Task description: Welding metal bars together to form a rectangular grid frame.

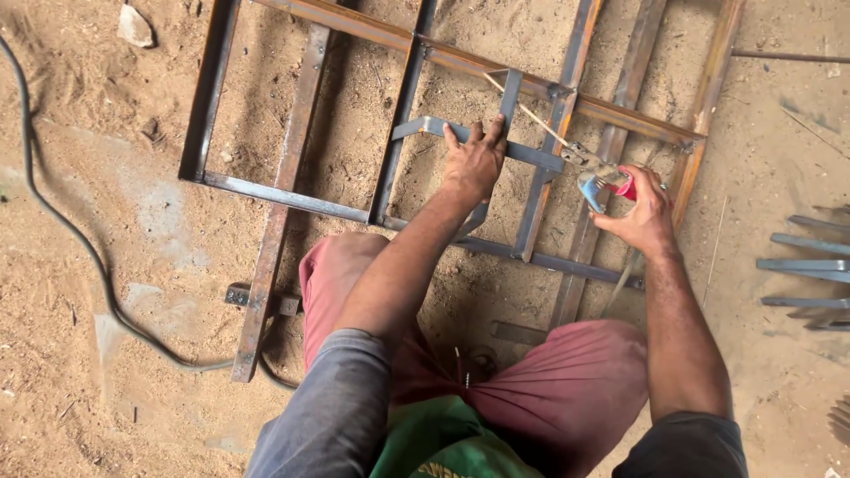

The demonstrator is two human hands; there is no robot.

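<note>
A welded frame of rusty steel bars (292,142) lies flat on the sandy ground. My left hand (476,158) presses down on a short grey steel strip (531,156) that lies across the frame's middle bars. My right hand (645,212) grips a red-handled electrode holder (600,184), whose thin welding rod (531,113) slants up-left toward the joint beside the strip. I am squatting, with my knees in faded red trousers below the frame.
A black cable (62,221) curves over the sand at the left. Several loose grey steel strips (806,265) lie at the right edge. A stone (135,26) sits at the top left. A small bracket (239,296) lies by the frame's near bar.
</note>
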